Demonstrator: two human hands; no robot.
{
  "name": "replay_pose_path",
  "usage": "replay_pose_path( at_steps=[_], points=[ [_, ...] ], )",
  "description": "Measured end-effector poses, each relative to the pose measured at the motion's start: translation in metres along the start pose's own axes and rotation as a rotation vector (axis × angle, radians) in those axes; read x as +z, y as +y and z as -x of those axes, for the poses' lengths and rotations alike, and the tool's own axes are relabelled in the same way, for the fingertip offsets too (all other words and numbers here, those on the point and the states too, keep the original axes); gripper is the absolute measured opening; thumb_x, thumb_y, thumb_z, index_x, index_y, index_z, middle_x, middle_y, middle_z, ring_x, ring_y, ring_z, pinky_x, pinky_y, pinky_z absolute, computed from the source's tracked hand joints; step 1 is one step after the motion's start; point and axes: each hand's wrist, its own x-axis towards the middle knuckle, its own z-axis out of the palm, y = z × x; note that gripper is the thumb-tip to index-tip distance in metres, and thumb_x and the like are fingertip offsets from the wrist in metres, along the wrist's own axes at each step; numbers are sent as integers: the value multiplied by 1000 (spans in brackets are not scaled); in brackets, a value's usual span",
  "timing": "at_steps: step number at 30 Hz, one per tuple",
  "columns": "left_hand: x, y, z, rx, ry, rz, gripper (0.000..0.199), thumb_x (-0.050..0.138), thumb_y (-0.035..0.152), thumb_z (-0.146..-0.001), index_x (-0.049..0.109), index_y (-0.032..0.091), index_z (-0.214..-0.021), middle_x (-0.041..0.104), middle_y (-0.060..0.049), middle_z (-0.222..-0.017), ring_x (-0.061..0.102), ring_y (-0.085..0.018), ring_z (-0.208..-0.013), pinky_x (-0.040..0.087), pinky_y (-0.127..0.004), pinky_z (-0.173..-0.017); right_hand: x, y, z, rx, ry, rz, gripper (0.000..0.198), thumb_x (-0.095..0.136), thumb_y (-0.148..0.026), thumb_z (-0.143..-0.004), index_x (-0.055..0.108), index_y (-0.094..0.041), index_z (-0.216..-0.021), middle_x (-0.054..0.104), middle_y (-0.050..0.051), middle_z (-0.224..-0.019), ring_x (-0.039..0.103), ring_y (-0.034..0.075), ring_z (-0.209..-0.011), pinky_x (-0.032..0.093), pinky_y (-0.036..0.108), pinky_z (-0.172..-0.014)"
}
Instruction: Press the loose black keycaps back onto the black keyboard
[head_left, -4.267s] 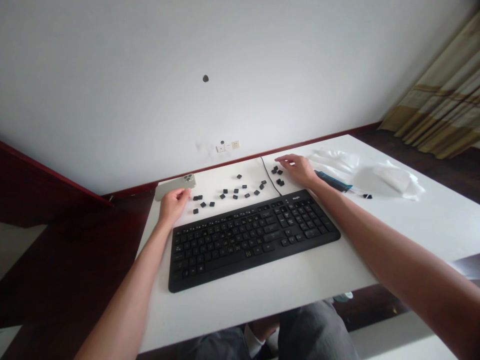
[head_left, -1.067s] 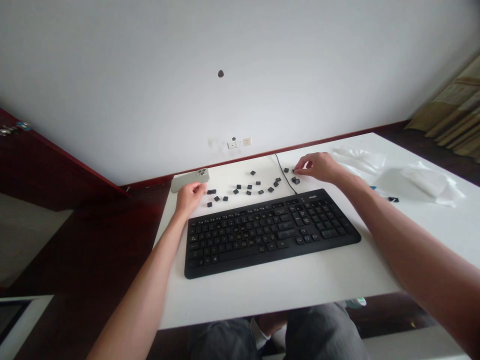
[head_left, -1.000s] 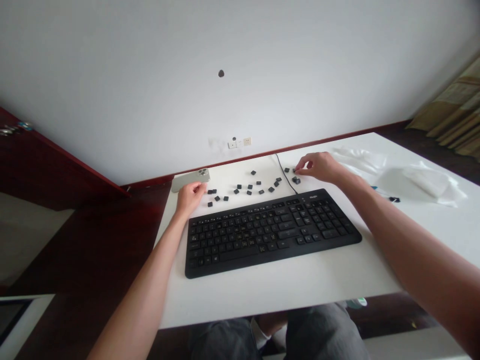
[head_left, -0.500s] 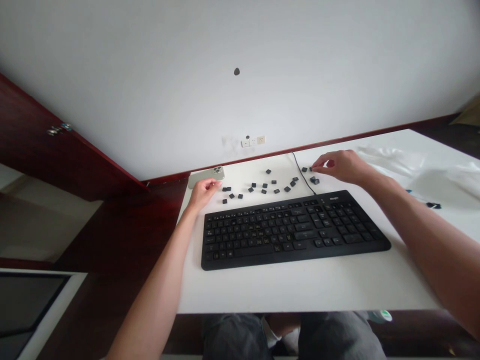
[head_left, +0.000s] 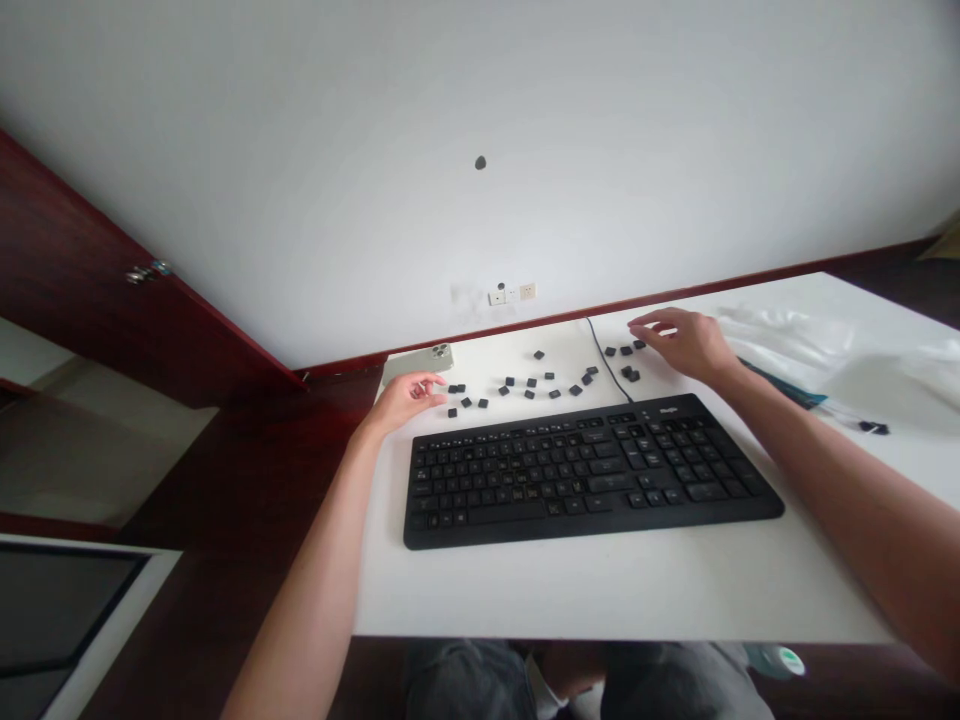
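A black keyboard [head_left: 585,475] lies on the white table, with some key positions in its middle lacking their caps. Behind it, several loose black keycaps [head_left: 532,383] are scattered. At the left end of that scatter is my left hand [head_left: 405,402], fingers apart and holding nothing, close to a pair of keycaps [head_left: 456,388]. On the right, my right hand [head_left: 690,343] hovers with thumb and fingers spread and nothing between them. Just below its fingertips lies a keycap [head_left: 639,344], and more keycaps [head_left: 630,374] sit near the keyboard's cable.
A phone [head_left: 420,362] lies behind my left hand. The keyboard cable [head_left: 606,360] runs to the table's back edge. Clear plastic wrapping [head_left: 780,335] and a dark-tipped cord [head_left: 874,427] are on the right. Wall sockets [head_left: 512,296] sit beyond the table.
Both hands have gone from pinched fingers to spread ones. A keycap shows below my right fingertips, apart from the hand. The camera view has shifted slightly.
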Motion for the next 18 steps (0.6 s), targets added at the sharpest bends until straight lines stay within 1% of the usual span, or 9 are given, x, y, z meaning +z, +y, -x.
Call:
replay_pose_path(
  at_steps=[3, 5, 7, 9, 11, 13, 15, 18],
  points=[
    [-2, 2, 1, -33, -71, 3, 57, 91, 51, -73, 78, 22, -121, 59, -1, -93, 45, -10, -67, 39, -24, -63, 6, 1, 2, 67, 37, -52, 38, 66, -56, -89, 83, -25, -103, 82, 8, -105, 75, 32, -94, 56, 44, -88],
    [-4, 5, 3, -39, -117, 20, 65, 94, 49, -69, 76, 23, -126, 60, -1, -97, 44, -9, -66, 39, -24, -62, 8, 2, 2, 126, 65, -91, 42, 64, -59, -89, 83, -24, -101, 82, 9, -103, 74, 33, -97, 55, 44, -89],
    [-5, 9, 4, -37, -122, 43, 71, 96, 47, -66, 74, 23, -129, 60, 0, -97, 46, -9, -65, 40, -24, -62, 10, 3, 2, 154, 89, -134, 43, 63, -60, -89, 83, -24, -99, 82, 9, -104, 74, 33, -100, 55, 44, -90],
    [-4, 14, 6, -20, -74, 45, 63, 92, 51, -71, 75, 20, -124, 63, -1, -92, 51, -10, -67, 42, -24, -64, 9, 3, 2, 158, 101, -194, 43, 61, -59, -90, 83, -24, -100, 83, 9, -106, 74, 33, -101, 55, 43, -90],
    [-1, 23, 7, 13, 5, 35, 49, 81, 57, -83, 76, 18, -113, 68, -3, -91, 59, -15, -73, 47, -27, -70, 9, 3, 1, 162, 97, -242, 44, 59, -57, -92, 83, -22, -102, 83, 10, -108, 74, 32, -100, 54, 43, -90],
    [7, 38, 9, 59, 53, 8, 45, 69, 60, -93, 77, 18, -105, 75, -8, -98, 66, -20, -85, 50, -30, -78, 8, 2, 1, 170, 86, -242, 45, 56, -56, -93, 83, -21, -103, 83, 11, -108, 75, 32, -99, 54, 43, -90],
    [19, 56, 12, 125, 7, -78, 43, 66, 59, -96, 79, 20, -107, 78, -9, -108, 69, -22, -94, 51, -33, -87, 8, 1, 1, 163, 82, -209, 46, 55, -55, -94, 83, -21, -103, 83, 11, -106, 75, 33, -100, 54, 43, -90],
    [39, 85, 20, 184, -130, -233, 41, 69, 59, -95, 80, 25, -114, 79, -6, -105, 70, -22, -92, 52, -34, -87, 8, 0, 2, 148, 89, -172, 45, 53, -54, -95, 83, -21, -101, 83, 11, -104, 75, 33, -100, 54, 43, -90]
  ],
)
